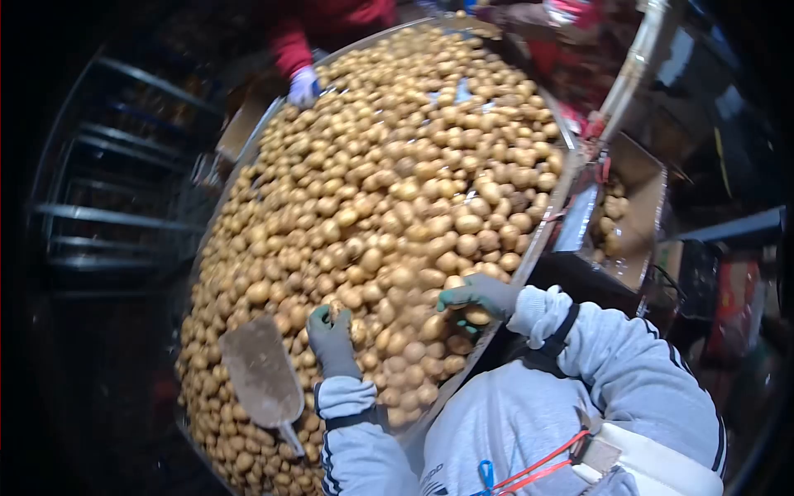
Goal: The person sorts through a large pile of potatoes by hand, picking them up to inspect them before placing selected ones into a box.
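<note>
Many light-brown potatoes [347, 217] fill a large, wide bin. My left hand [332, 345], in a grey-green glove, reaches into the near part of the heap, fingers curled around a potato [337, 311]. To its right, my right hand [486, 296], gloved the same way, is by the bin's near right edge. Its fingers bend around another potato [477, 316], partly covered by the hand. A metal scoop [263, 372] lies on the potatoes left of my left hand, its handle pointing toward me.
Across the bin, a co-worker's gloved hand [303, 87] touches the heap. On the right, a cardboard box [649, 186] holds some potatoes, beside a metal post [633, 70]. Metal rails [124, 217] stand at the left. The bin's rim [542, 236] runs close to my right arm.
</note>
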